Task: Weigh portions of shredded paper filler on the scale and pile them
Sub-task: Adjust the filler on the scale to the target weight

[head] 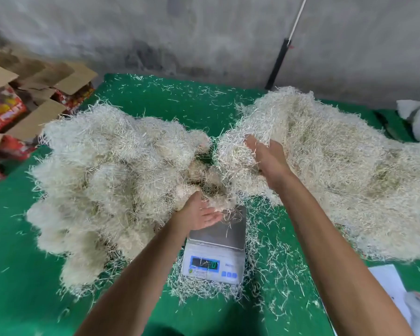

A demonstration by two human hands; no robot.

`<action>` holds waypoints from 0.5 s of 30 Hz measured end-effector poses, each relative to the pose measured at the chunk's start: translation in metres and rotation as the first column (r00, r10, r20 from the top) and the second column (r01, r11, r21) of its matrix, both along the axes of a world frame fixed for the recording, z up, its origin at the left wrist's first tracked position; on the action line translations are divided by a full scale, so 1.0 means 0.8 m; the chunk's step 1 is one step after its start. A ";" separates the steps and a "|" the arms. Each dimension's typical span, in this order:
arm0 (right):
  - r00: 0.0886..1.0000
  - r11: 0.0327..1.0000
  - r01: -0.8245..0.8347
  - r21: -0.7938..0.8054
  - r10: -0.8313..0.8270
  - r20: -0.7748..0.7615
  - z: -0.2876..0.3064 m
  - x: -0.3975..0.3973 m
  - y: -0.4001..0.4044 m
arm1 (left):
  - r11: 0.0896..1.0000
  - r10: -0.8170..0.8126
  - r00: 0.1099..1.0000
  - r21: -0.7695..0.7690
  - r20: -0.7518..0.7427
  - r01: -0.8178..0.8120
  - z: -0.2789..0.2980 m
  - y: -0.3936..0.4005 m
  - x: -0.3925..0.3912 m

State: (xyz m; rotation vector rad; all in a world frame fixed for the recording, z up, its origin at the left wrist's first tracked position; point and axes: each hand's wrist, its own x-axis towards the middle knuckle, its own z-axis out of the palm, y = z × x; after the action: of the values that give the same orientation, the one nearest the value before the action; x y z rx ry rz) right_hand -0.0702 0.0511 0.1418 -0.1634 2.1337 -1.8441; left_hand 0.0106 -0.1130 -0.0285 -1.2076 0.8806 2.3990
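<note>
A: From the head view, what surface do you see?

B: A green cloth [155, 98] covers the work surface, and loose pale strands are scattered over it. Behind it stands a grey concrete wall [204, 32], stained in places. A black and white pole [280, 59] leans against that wall.

A: Where is the shredded paper?

B: In two heaps. The left pile [102, 180] is lumpy, like many rounded portions together. The right pile [337, 166] is wider and more flat. The scale [216, 248] sits between them, near the person, with only a few strands on its metal plate. Its display is lit, but I cannot read the number.

A: And the hands?

B: The left hand [199, 214] is above the far edge of the scale, palm up, fingers relaxed, touching a clump of filler at the edge of the left pile. The right hand [264, 154] lies spread on the near edge of the right pile.

A: Anything at the sides?

B: Cardboard boxes [22, 105] are stacked on the left. White paper [388, 287] lies at the lower right.
</note>
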 end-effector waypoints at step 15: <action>0.994 0.892 -0.006 0.453 0.057 -0.098 -0.181 0.051 0.032 | 0.552 -0.328 0.944 -0.820 -0.048 0.150 -0.046 -0.014 0.047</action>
State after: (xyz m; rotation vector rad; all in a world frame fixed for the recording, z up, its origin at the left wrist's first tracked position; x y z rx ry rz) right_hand -0.0298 0.0770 -0.0032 -0.1912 2.5523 -1.2944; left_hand 0.0478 -0.1238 -0.0655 -0.9755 2.2254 1.8938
